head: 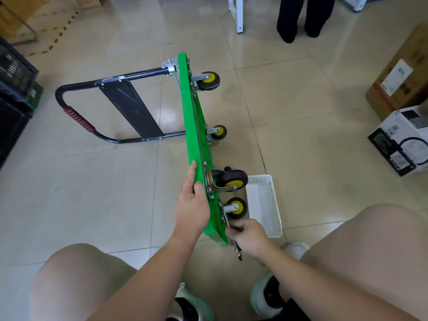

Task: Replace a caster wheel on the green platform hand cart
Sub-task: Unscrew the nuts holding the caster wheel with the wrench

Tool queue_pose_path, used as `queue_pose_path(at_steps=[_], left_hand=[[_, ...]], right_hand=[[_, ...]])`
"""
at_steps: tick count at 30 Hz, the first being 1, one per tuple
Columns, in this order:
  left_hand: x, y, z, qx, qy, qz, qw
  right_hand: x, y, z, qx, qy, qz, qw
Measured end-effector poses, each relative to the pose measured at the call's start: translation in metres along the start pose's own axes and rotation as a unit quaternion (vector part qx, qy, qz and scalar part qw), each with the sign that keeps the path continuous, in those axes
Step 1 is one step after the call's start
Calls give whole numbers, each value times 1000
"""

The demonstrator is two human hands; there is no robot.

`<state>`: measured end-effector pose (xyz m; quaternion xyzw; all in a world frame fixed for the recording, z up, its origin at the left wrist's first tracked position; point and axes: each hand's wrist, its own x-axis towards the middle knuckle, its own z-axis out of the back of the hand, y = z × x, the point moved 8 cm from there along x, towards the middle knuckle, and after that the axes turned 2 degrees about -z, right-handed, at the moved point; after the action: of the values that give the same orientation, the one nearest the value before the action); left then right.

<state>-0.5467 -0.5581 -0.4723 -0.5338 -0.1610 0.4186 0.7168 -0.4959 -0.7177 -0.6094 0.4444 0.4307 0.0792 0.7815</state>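
Head view | green platform hand cart point(196, 126) on its side edge on tiled floor point(92, 181), long axis running away | left hand point(192, 205) grips its near top edge | right hand point(249, 237), nearer, holds metal wrench point(238, 252) at plate of nearest yellow-hubbed caster wheel point(236, 207).

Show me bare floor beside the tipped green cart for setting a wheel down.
Open tiles lie left of the green platform cart, below its black tube handle. More lie between the yellow-hubbed casters and the cardboard boxes. Crowded: the near corner: left hand, right hand gripping a metal tool, white plastic basket.
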Motion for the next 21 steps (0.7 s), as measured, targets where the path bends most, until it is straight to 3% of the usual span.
queue_pose_path(at_steps=[6,21], left_hand=[[0,-2,1,-2,3,-4,1000],[0,-2,-2,0,5,-14,1000]], right_hand=[[-15,19,-16,85,24,-19,996],[21,0,-25,144,10,-17,989]])
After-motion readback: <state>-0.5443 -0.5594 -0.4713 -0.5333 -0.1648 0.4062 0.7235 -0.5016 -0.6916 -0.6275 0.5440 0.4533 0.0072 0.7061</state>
